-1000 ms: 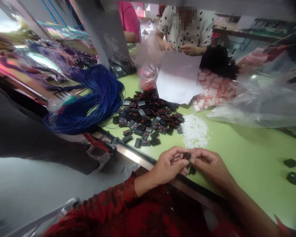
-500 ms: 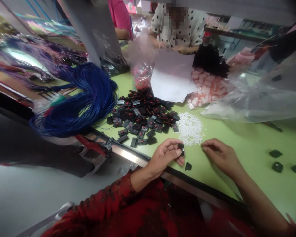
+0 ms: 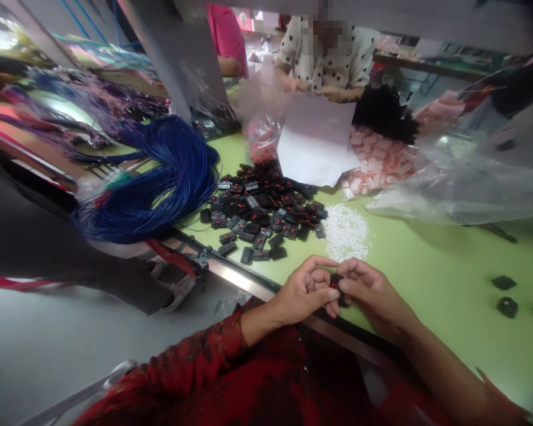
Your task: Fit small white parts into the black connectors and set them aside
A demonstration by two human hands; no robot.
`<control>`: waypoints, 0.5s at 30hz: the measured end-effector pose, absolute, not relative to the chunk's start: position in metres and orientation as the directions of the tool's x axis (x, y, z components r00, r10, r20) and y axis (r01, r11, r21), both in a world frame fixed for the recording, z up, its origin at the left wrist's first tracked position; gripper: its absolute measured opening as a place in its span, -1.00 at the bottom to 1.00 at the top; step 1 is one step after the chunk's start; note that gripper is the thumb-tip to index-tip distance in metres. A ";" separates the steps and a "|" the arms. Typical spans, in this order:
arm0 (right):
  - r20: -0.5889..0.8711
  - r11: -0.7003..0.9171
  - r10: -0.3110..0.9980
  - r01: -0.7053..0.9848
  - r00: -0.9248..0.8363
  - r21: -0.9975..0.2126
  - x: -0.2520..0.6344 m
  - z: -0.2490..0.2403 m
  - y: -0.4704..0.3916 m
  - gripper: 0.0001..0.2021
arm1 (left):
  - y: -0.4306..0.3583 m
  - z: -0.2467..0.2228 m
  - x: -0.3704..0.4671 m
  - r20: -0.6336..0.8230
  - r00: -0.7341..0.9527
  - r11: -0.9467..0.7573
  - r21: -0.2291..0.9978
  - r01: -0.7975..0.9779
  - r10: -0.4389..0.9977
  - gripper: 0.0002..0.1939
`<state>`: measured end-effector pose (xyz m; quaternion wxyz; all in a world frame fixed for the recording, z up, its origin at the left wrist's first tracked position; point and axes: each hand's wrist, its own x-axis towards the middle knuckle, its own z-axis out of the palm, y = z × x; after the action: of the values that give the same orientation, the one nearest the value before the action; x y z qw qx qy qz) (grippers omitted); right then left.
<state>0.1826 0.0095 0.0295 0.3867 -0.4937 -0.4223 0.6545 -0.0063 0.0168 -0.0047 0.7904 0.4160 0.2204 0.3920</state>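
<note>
Near the table's front edge, my left hand (image 3: 308, 290) is closed around a small black plastic connector (image 3: 334, 285) with a red part on its face. My right hand (image 3: 373, 293) meets it from the other side, thumb and fingers pinched at the connector's right edge. Whether a tiny piece is also between those right fingertips is hidden. Just beyond the hands lies a spread of small white pieces (image 3: 347, 231). To their left is a heap of black connectors (image 3: 262, 207), many with red parts.
A bundle of blue wires (image 3: 160, 177) hangs over the table edge at left. Farther back are a white sheet (image 3: 315, 142), pink connectors (image 3: 382, 157) and a clear plastic bag (image 3: 462, 192). Several black pieces (image 3: 507, 306) lie at right. A person in a dotted shirt (image 3: 328, 65) sits opposite.
My right hand has moved left from beside the white pieces to the connector in my left hand. The connector has turned, now showing its red part. The view has shifted slightly.
</note>
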 end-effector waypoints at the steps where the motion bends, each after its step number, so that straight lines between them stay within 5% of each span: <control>1: -0.325 -0.349 0.921 -0.086 -0.214 -0.933 0.183 0.029 0.009 -0.66 | 0.016 -0.005 -0.005 -0.031 0.584 0.344 0.832 -0.434 0.811 -0.42; 7: -0.214 -0.190 0.955 0.130 -0.204 -0.973 0.192 0.032 0.003 -0.70 | 0.011 -0.005 0.000 -0.051 0.571 0.293 0.894 -0.340 0.819 -0.30; 10: -0.130 -0.090 0.988 0.373 -0.082 -0.924 0.223 0.035 0.003 -0.66 | 0.016 -0.001 -0.010 0.125 0.551 -0.059 0.989 -0.136 0.825 -0.44; 13: 0.089 -0.082 0.979 0.756 0.183 -0.650 0.287 0.031 0.005 -0.58 | 0.033 0.001 -0.028 0.440 0.464 -0.558 0.816 0.153 0.769 -0.67; 15: 0.167 -0.229 0.937 0.901 0.306 -0.370 0.333 0.026 0.006 -0.58 | 0.047 -0.002 -0.039 0.556 0.448 -0.707 0.629 0.325 0.700 -0.72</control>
<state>0.3325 0.0059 0.0260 0.2022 -0.7825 -0.5872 0.0453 -0.0387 0.0473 -0.0021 0.2221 0.8214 0.3119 0.4227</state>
